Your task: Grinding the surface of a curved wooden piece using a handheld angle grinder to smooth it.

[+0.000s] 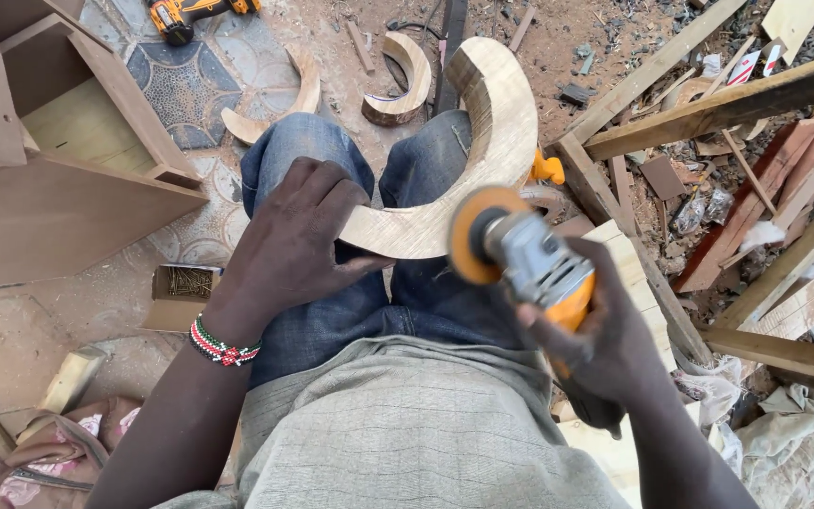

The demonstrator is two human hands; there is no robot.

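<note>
Gripping the near end of a curved, crescent-shaped wooden piece (463, 151) with the left hand (299, 236), fingers wrapped over its top edge and thumb under, pinning it across the lap over the blue jeans (332, 311). Clamping the right hand (605, 339) fully around the yellow-and-grey body of a handheld sander (534, 269), fingers closed on the housing, orange sanding disc (473, 236) touching or just short of the lower inner edge of the crescent, near the left thumb; contact itself not clear enough to call. Sanding the inner curve near the held end, by the look of it, with the far tip of the piece rising away over the knees. Needing next, as a judgement, a steady sweep of the disc along the curve away from the thumb, or a turn of the piece in the left hand to bring fresh edge to the disc. Lying farther out on the dirt: two more curved wooden pieces (398, 85) ahead, a yellow cordless drill (186, 14) at top left, a plywood cabinet (58, 160) to the left, and rough timber planks (718, 104) with scraps to the right.
</note>
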